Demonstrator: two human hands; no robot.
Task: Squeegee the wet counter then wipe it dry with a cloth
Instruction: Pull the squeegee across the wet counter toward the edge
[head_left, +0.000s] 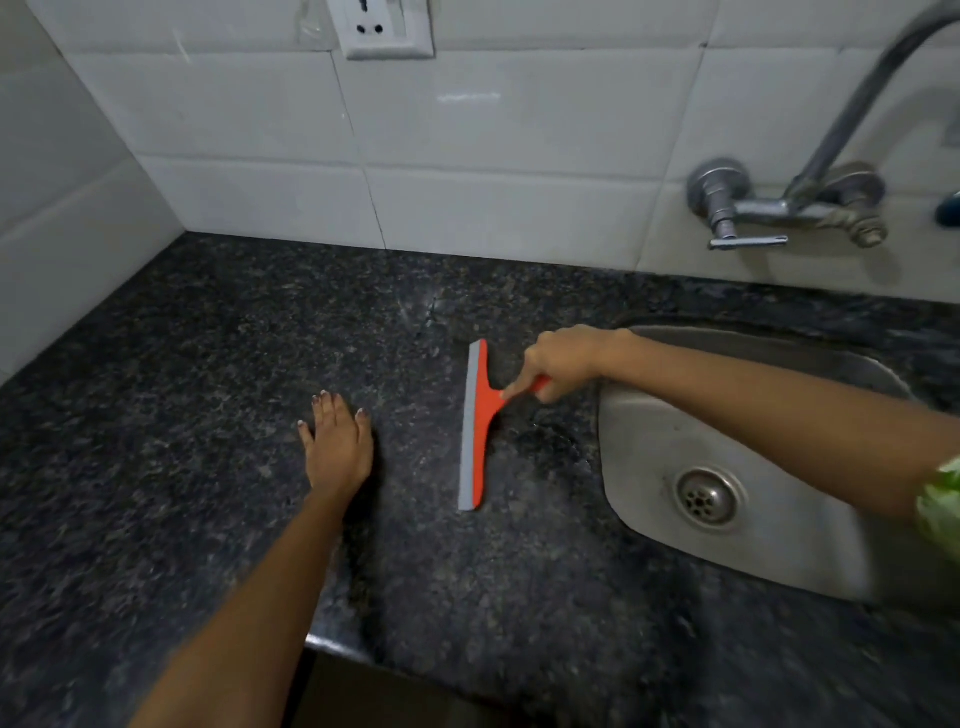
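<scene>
An orange squeegee (479, 423) with a grey rubber blade lies with its blade on the dark speckled granite counter (208, 395), just left of the sink. My right hand (563, 366) grips its orange handle, the index finger stretched along it. My left hand (337, 441) rests flat on the counter, fingers together, a short way left of the blade. A faint wet sheen shows on the counter behind the squeegee. No cloth is in view.
A steel sink (727, 467) with a drain is set into the counter at the right. A wall tap (779, 208) hangs above it. White tiled walls close the back and left, with a socket (384, 26) at the top. The counter's front edge (332, 644) is near.
</scene>
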